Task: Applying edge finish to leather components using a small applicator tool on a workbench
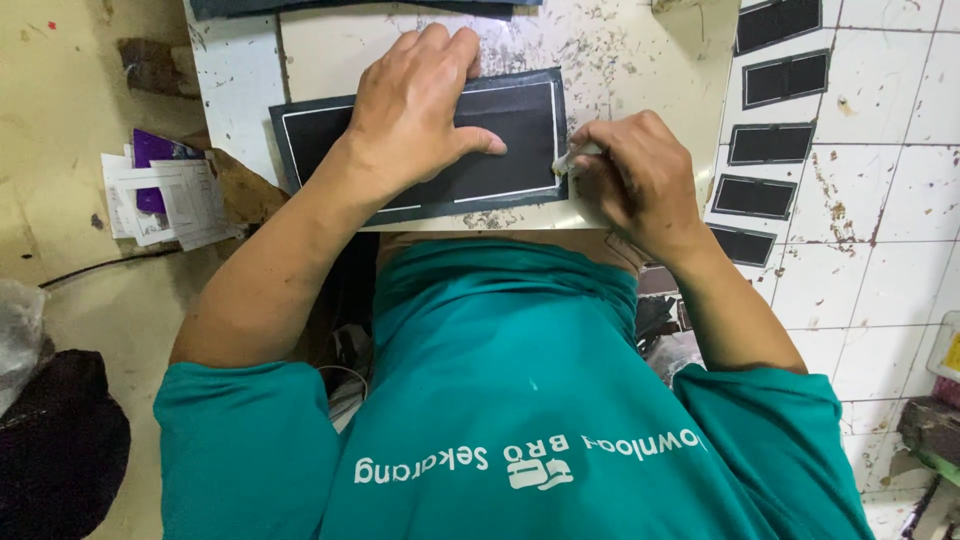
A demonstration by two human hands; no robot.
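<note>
I see left hand (415, 105) spread flat, palm down, pressing dark sheet (510, 125) onto table (620, 50); fingers reach past sheet's far edge, thumb points right. Sheet lies at table's near edge, thin white line drawn around its border. Right hand (640, 180) curled tight on small white marker (575, 160), tip touching sheet's right edge. Similar dark pieces (770, 140) lined on tiled floor (880, 200) at right. Papers (165, 195) at left.

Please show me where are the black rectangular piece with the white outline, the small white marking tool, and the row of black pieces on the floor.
Black rectangular piece with white outline (520, 125), head view, bare right part.
Small white marking tool (568, 160), head view, its tip.
Row of black pieces on the tiled floor (770, 145), head view, middle piece.
</note>
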